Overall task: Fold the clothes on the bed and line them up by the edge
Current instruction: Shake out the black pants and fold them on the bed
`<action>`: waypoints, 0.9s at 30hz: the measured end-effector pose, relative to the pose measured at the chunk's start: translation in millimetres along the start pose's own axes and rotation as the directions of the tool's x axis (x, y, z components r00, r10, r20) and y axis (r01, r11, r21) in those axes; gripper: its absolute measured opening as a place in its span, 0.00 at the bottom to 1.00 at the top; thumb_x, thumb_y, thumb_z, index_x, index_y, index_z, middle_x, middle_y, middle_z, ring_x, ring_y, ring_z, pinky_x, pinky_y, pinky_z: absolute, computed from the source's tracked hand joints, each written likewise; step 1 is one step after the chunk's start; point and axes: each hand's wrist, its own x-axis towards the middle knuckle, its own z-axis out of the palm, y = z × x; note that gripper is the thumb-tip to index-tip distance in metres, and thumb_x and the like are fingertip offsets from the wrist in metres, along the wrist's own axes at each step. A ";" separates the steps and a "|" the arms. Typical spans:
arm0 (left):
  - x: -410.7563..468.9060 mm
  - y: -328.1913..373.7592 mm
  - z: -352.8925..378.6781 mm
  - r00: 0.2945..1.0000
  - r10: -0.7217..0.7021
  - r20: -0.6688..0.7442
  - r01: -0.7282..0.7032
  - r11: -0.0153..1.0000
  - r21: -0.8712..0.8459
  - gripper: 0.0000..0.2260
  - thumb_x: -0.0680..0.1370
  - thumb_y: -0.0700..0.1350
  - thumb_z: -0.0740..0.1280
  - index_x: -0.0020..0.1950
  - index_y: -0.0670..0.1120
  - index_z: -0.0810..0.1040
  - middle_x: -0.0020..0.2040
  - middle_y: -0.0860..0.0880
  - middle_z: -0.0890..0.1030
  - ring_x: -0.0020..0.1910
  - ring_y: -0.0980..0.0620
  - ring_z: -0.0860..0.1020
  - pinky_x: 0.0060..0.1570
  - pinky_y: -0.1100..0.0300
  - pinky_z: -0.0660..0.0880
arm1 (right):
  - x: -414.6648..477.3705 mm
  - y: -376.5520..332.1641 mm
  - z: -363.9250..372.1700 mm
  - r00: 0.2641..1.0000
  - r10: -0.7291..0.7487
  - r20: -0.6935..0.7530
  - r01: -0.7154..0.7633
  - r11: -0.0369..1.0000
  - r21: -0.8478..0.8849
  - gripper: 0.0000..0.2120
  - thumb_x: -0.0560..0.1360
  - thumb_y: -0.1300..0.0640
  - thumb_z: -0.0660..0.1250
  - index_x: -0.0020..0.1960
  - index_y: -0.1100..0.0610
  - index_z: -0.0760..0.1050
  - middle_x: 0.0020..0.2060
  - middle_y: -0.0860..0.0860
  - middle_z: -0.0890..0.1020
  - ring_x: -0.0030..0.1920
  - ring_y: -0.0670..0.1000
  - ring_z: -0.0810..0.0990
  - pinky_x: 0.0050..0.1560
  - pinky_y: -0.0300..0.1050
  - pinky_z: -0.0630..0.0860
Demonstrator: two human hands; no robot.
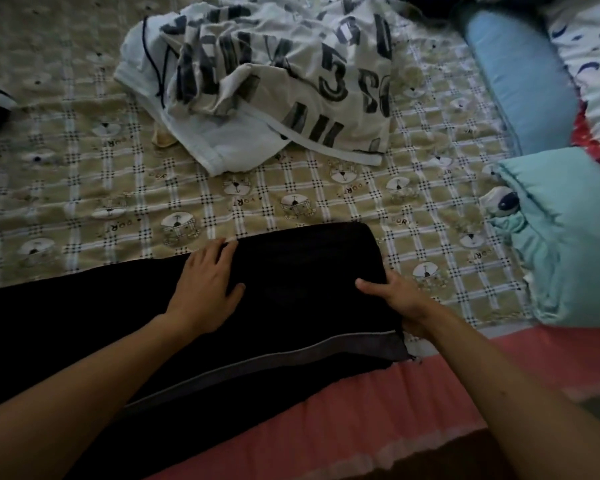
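A black garment (291,289) is spread along the near edge of the bed (84,174), its left part cut off by the frame. The left hand (205,289) is laid flat and open on it. Its right end is gripped by the right hand (395,299) (fingers hidden underneath). Beyond the hands, a white printed garment (274,74) is heaped, unfolded.

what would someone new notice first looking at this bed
Two hands pressing on a black garment at the near bed edge: left hand flat on top, right hand gripping its right end. Behind it lies a crumpled white garment with bold dark lettering.
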 end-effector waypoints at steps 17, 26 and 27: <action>-39.0 50.1 59.1 0.977 0.026 0.213 -0.029 0.999 0.013 0.37 0.77 0.70 0.49 0.81 0.54 0.43 0.81 0.51 0.37 0.78 0.49 0.32 0.74 0.43 0.34 | -40.0 -37.8 -31.8 0.947 -0.178 -0.267 0.053 0.907 -0.419 0.24 0.71 0.62 0.75 0.65 0.56 0.73 0.52 0.49 0.82 0.47 0.46 0.81 0.48 0.45 0.77; -65.1 45.4 -80.0 0.953 -0.116 0.280 0.283 0.010 -0.959 0.20 0.74 0.67 0.63 0.59 0.57 0.77 0.54 0.51 0.84 0.52 0.48 0.83 0.48 0.52 0.80 | -109.3 -78.1 152.7 0.936 -0.247 0.250 0.351 0.672 -0.652 0.36 0.70 0.61 0.75 0.72 0.46 0.62 0.58 0.34 0.73 0.52 0.26 0.73 0.52 0.23 0.68; -72.5 35.9 -87.6 0.955 -0.133 0.265 0.267 -0.001 -0.964 0.21 0.73 0.65 0.65 0.59 0.55 0.78 0.53 0.50 0.85 0.50 0.49 0.84 0.46 0.54 0.80 | -111.6 -72.8 175.9 0.929 -0.218 0.301 0.369 0.637 -0.677 0.39 0.71 0.58 0.75 0.76 0.47 0.59 0.63 0.37 0.72 0.58 0.30 0.72 0.56 0.25 0.67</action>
